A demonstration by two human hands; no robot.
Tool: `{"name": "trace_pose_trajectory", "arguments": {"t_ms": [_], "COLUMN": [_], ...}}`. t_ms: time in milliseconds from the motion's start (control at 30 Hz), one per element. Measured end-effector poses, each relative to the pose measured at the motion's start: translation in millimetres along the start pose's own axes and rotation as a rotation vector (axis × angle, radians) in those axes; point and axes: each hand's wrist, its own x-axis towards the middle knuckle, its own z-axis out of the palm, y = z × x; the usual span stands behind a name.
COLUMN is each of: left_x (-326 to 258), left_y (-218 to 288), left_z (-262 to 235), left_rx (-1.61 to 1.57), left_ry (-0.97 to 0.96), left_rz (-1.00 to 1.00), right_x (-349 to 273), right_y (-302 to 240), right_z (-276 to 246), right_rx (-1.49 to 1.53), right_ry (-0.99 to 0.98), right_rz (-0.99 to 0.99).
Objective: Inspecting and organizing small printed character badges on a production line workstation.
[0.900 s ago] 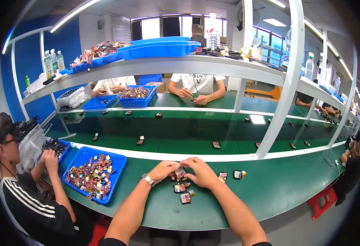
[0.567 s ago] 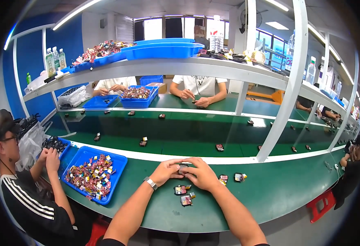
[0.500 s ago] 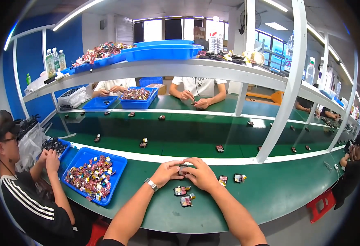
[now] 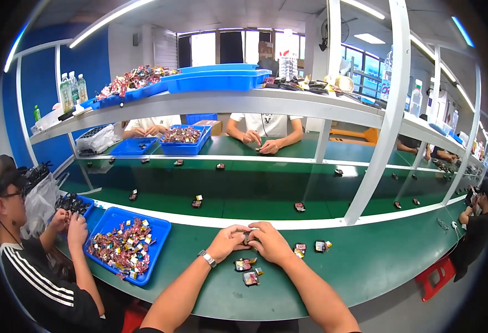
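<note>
In front of me both hands meet over the green bench, gripping one small dark casing (image 4: 247,237) between their fingertips. My left hand (image 4: 227,245), with a metal-banded watch at the wrist, closes on its left side. My right hand (image 4: 270,243) presses on it from the right, and the fingers hide most of it. Just below the hands lie two small black casings with red and yellow-white parts, an upper one (image 4: 244,265) and a lower one (image 4: 250,278). Right of my right hand are two similar pieces, a nearer casing (image 4: 300,250) and a farther casing (image 4: 322,246).
A blue tray (image 4: 163,233) heaped with small red, yellow and white parts stands left. Beside it a co-worker (image 4: 36,272) handles a small piece. Beyond a white rail, a dark green belt (image 4: 244,191) carries scattered casings. A white post (image 4: 378,150) and overhead shelf (image 4: 227,102) frame the bench.
My fingers have shifted around the dark casing, covering more of it. The co-worker's hands at left have moved slightly. My view has tilted a little.
</note>
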Motion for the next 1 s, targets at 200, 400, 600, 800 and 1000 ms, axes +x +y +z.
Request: {"name": "trace_pose_trajectory", "arguments": {"t_ms": [200,400,600,800,1000], "left_x": [2.4,0.4,0.7,0.8,0.1], "left_y": [-3.7,-4.1,-1.4,-3.6,-5.5], "left_z": [-7.2,-9.3,-5.3,-5.2,-9.6], "left_rx": [-0.061,-0.075,-0.045,-0.004,-0.071], "left_ry": [-0.010,-0.145,-0.076,-0.039,-0.037], "left_rz": [-0.036,0.048,0.003,-0.002,-0.001], "right_x": [0.2,-2.8,-5.1,-6.9,-5.2], "right_y": [-3.9,-5.9,-2.5,-0.8,-8.5], "right_z": [-1.5,6.9,9.4,4.5,1.8], "right_rx": [-0.003,0.077,0.171,0.274,0.082], "right_ry": [0.009,0.070,0.098,0.009,0.028], "right_rz": [0.037,0.150,0.225,0.174,0.153]}}
